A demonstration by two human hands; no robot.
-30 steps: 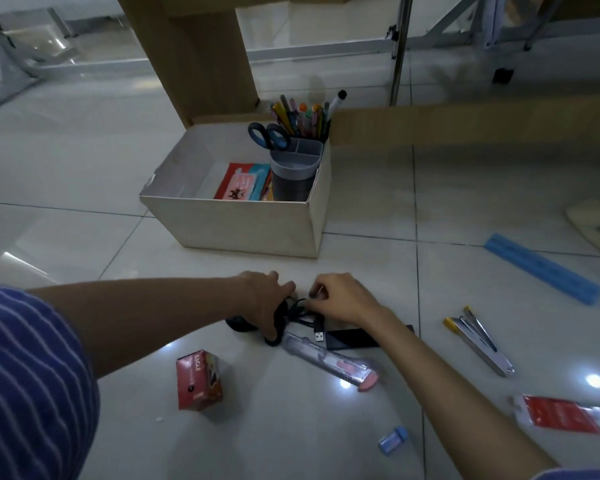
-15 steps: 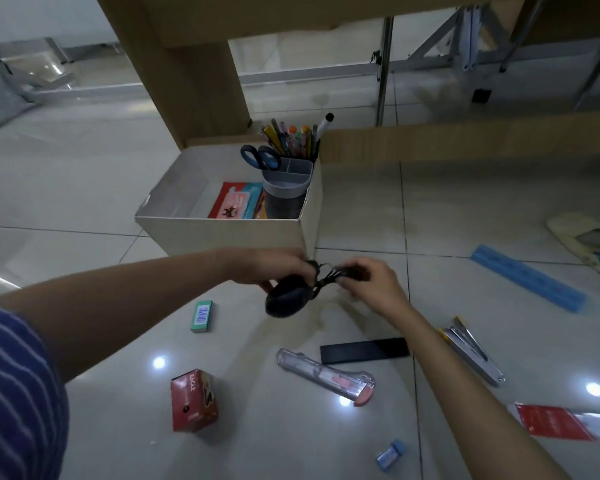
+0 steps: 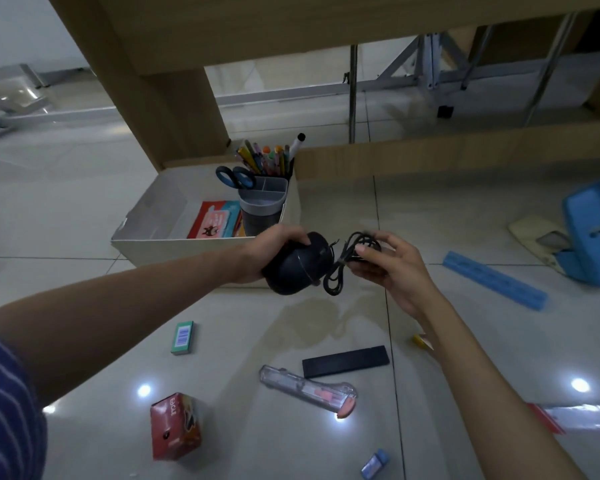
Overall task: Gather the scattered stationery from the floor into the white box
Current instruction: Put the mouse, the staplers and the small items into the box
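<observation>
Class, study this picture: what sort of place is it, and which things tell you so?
Probably an office or study room: a tiled floor under a wooden desk, stationery scattered about, and a pen holder in a white box.

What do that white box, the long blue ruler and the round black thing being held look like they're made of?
White box: probably cardboard, matte; thin folded walls and flap edges.
Blue ruler: likely plastic, flat uniform colour, slightly blurred.
Round black device, gripped by the left hand: seemingly hard plastic, dull sheen, visible seam.
Its black cable, pinched by the right hand: apparently rubbery, bending in loose loops.
</observation>
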